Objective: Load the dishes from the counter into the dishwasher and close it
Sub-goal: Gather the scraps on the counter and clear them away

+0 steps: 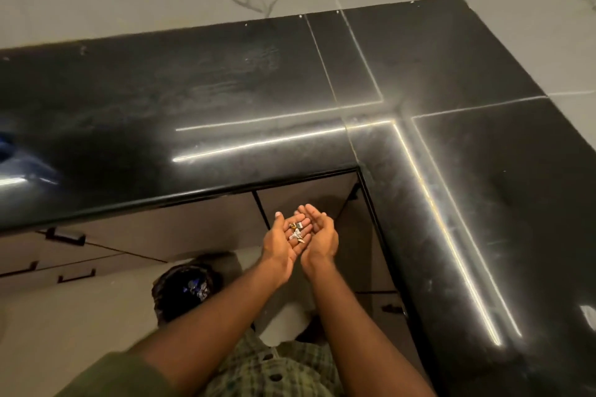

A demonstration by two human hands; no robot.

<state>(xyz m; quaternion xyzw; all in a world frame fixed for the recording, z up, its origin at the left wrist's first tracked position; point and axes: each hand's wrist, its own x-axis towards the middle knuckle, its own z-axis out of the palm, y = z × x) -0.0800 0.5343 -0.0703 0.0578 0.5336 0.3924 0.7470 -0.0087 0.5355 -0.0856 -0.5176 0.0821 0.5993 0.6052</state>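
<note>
My left hand and my right hand are held side by side, palms up and cupped, just below the inner corner of the black counter. Small scraps of litter, shiny and crumpled, lie in the hollow between the two palms. The fingers are only gently bent and do not close round the scraps. No dishes and no dishwasher appear in this view.
The L-shaped glossy counter runs left and down the right side. Brown cabinet drawers with dark handles sit under it. A bin lined with a black bag stands on the floor below my left forearm. A blue shape blurs at the left edge.
</note>
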